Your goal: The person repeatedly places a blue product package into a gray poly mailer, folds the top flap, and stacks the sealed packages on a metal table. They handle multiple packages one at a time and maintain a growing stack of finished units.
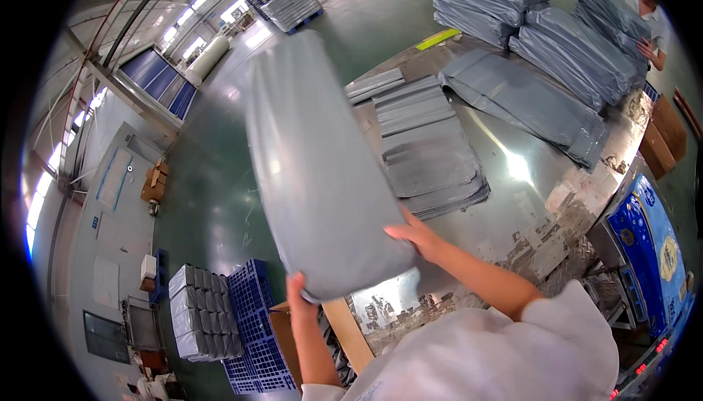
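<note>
A long, smooth grey plastic-wrapped pack [315, 166] is tilted up in front of me, its far end slightly blurred. My left hand [299, 295] grips its near left corner, thumb on top. My right hand [416, 237] holds its near right edge, thumb on the upper face and the other fingers partly hidden. Right of the pack, a stack of flat grey plastic sheets or bags [432, 152] lies on the metal table [505, 203]. Beyond it is a long flat grey plastic piece [527, 101], its near end hanging loose.
Bulky grey packs [571, 49] are piled at the far right, with another person's hand [647, 49] against them. Lower left, wrapped packs [201, 313] stand beside a blue pallet [256, 328]. A cardboard box [285, 342] sits by my left forearm; a blue printed package [652, 247] is at right.
</note>
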Action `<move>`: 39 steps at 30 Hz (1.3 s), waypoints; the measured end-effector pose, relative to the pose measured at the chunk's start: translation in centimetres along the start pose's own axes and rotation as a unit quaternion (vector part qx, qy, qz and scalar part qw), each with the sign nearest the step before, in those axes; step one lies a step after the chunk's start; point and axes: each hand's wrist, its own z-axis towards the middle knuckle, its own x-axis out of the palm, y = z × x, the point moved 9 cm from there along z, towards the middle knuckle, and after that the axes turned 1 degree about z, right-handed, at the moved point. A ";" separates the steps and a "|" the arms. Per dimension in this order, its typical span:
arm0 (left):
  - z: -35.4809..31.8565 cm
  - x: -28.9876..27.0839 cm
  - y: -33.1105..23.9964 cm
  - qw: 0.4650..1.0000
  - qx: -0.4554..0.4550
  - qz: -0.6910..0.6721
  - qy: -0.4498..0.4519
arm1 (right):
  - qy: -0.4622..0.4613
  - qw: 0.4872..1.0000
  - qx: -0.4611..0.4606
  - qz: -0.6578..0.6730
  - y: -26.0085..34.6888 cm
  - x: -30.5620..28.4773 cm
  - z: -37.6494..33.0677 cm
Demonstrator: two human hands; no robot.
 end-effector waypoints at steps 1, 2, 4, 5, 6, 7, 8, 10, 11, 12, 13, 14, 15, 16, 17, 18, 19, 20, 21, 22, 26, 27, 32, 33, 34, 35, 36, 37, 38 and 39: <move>1.1 -1.7 -1.9 1.000 0.016 0.000 -0.027 | 0.013 1.000 -0.021 0.005 0.4 2.1 2.3; 2.2 -3.2 -4.0 0.998 0.036 0.001 -0.053 | 0.024 0.999 -0.047 0.005 0.3 3.8 4.6; 5.6 -3.9 -5.4 0.997 0.018 -0.035 -0.073 | -0.035 0.998 -0.039 -0.046 -2.0 3.6 9.2; 6.7 -4.4 -5.6 0.995 -0.007 -0.032 -0.090 | -0.071 0.993 -0.014 -0.089 -3.9 2.8 11.3; 8.0 -4.7 -5.0 0.994 -0.037 -0.031 -0.103 | -0.114 0.984 0.012 -0.133 -5.8 1.5 12.8; 10.0 -7.4 -4.2 0.993 -0.024 -0.026 -0.113 | -0.098 0.946 0.032 -0.306 -7.4 1.5 14.0; 10.9 -10.2 -3.6 0.991 -0.014 -0.006 -0.130 | -0.083 0.880 0.065 -0.464 -9.4 1.5 13.9; 10.5 -15.1 -2.4 0.982 0.039 0.043 -0.178 | -0.045 0.903 -0.107 -0.414 -9.0 2.6 9.9; 10.1 -16.9 -1.1 0.973 0.071 0.062 -0.212 | -0.043 0.895 -0.096 -0.433 -9.1 -0.1 7.5; 8.8 -17.5 0.3 0.959 0.101 0.086 -0.250 | -0.035 0.889 -0.086 -0.449 -8.7 -2.7 4.6; 7.3 -17.1 2.2 0.946 0.122 0.113 -0.277 | -0.061 0.846 -0.102 -0.519 -8.2 -8.2 2.1; 5.8 -17.7 5.5 0.940 0.114 0.133 -0.292 | -0.149 0.825 -0.038 -0.543 -6.8 -14.5 -2.7; 5.5 -20.8 9.7 0.942 0.097 0.139 -0.291 | -0.204 0.788 0.007 -0.581 -5.0 -20.8 -7.8; 5.6 -25.0 15.3 0.954 0.054 0.134 -0.264 | -0.249 0.750 0.056 -0.610 -2.4 -25.5 -12.5; 5.1 -29.0 21.2 0.967 -0.007 0.118 -0.228 | -0.351 0.659 0.163 -0.645 0.3 -30.5 -17.6; 5.2 -31.0 27.7 0.976 -0.084 0.095 -0.178 | -0.416 0.475 0.220 -0.744 4.4 -35.7 -24.0; 4.9 -28.8 31.0 0.972 -0.133 0.115 -0.156 | -0.471 0.276 0.306 -0.780 8.3 -40.8 -31.6; 1.8 -29.0 34.1 0.961 -0.179 0.137 -0.160 | -0.451 0.237 0.294 -0.809 11.6 -41.1 -34.0; -0.6 -27.4 35.0 0.962 -0.156 0.162 -0.155 | -0.433 0.192 0.282 -0.834 15.3 -40.9 -36.6; -2.4 -20.7 33.5 0.963 -0.137 0.187 -0.135 | -0.398 0.120 0.334 -0.846 17.5 -42.7 -40.5; -2.2 -10.5 31.7 0.980 -0.130 0.127 -0.080 | -0.329 0.151 0.373 -0.854 19.8 -44.7 -41.6; -0.5 -8.7 31.9 0.982 -0.077 0.165 -0.048 | -0.260 0.119 0.418 -0.862 18.9 -47.9 -42.7; -0.5 -3.0 28.5 0.956 -0.070 0.282 0.036 | -0.145 0.180 0.341 -0.911 15.6 -50.8 -42.2; -1.0 -4.3 28.4 0.959 -0.055 0.277 0.022 | -0.091 0.213 0.337 -0.912 14.9 -47.7 -39.2; -1.3 -5.0 29.1 0.958 -0.054 0.280 0.019 | -0.029 0.224 0.321 -0.920 14.1 -45.7 -38.2; -1.7 -5.8 30.2 0.957 -0.054 0.284 0.018 | 0.004 0.228 0.319 -0.920 13.2 -43.5 -37.1; -2.0 -5.9 31.0 0.957 -0.055 0.286 0.018 | 0.043 0.263 0.284 -0.921 11.8 -41.0 -35.9; -2.6 -4.8 31.3 0.951 -0.082 0.297 0.036 | 0.068 0.291 0.266 -0.917 10.5 -37.6 -34.2; -3.0 -3.5 31.7 0.949 -0.084 0.298 0.053 | 0.098 0.324 0.218 -0.915 8.7 -34.9 -32.4; -3.4 -2.4 32.1 0.947 -0.087 0.300 0.069 | 0.131 0.341 0.195 -0.910 7.0 -31.7 -29.9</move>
